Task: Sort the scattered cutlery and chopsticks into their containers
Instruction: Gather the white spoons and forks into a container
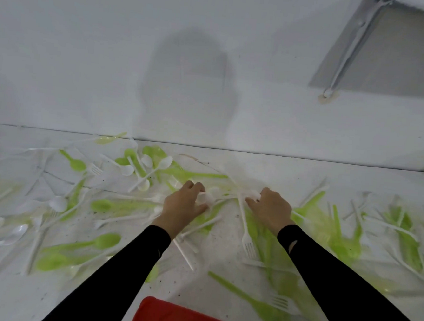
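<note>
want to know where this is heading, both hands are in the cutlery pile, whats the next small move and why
Probably lift both hands clear of the pile. The left hand grips a white spoon and the right hand pinches a white piece, so each seems to have its pick; the red container sits at the near edge.

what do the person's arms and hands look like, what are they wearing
Long, close-fitting black sleeves cover both arms down to the wrists: the left sleeve and the right sleeve. The right one has a small slit near its cuff. The left hand and right hand are bare, with no gloves, and no ring or watch shows.
</note>
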`<state>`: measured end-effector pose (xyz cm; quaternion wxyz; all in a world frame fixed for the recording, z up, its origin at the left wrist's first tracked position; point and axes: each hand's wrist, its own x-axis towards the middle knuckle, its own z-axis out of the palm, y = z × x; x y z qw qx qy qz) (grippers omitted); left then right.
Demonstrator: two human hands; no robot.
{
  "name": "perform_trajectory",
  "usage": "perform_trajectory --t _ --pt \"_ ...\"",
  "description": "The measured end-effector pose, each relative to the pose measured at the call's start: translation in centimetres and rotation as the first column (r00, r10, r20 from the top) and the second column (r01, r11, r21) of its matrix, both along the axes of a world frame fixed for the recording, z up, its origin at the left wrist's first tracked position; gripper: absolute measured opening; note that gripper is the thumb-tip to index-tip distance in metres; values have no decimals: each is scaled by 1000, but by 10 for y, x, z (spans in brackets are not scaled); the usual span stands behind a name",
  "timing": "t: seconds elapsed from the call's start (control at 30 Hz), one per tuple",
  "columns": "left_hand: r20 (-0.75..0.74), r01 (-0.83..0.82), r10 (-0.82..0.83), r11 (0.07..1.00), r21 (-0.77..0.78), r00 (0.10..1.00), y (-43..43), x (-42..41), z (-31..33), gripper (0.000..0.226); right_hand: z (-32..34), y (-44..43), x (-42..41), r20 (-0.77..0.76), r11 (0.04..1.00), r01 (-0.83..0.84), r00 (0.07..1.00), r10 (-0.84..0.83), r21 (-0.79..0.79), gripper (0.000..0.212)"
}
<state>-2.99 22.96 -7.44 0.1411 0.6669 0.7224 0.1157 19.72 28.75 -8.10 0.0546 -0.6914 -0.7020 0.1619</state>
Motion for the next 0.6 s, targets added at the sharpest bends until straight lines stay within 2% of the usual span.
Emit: perform_trajectory --t 0.1,0.2,0.27,0.33,0.43,0.5,0.53,0.6 --pt "-38 34 -32 999 30 999 2 0 1 33 0 1 7 -67 999 23 997 -25 -42 29" --pt "16 4 -6 985 170 1000 -1 -8 5 21 8 2 15 -214 995 97 972 -97 -11 24" --pt "146 -72 34 963 261 989 -3 -17 13 16 24 4 21 -438 980 196 885 -158 44 26" --pt "349 -212 93 923 321 933 -3 -28 25 10 43 7 26 -652 945 300 744 -145 133 21" --pt "637 -422 191 876 233 747 -3 -45 46 13 75 11 29 -826 895 367 563 3 253 20" --pt "811 -484 185 865 134 555 -7 -56 57 17 89 14 24 -851 885 344 515 101 314 17" --pt "877 -504 165 858 98 451 -9 -60 61 19 93 16 20 -833 880 315 533 145 355 13" --pt "965 -531 90 845 56 245 -14 -67 68 24 91 22 10 -722 881 202 663 199 428 9"
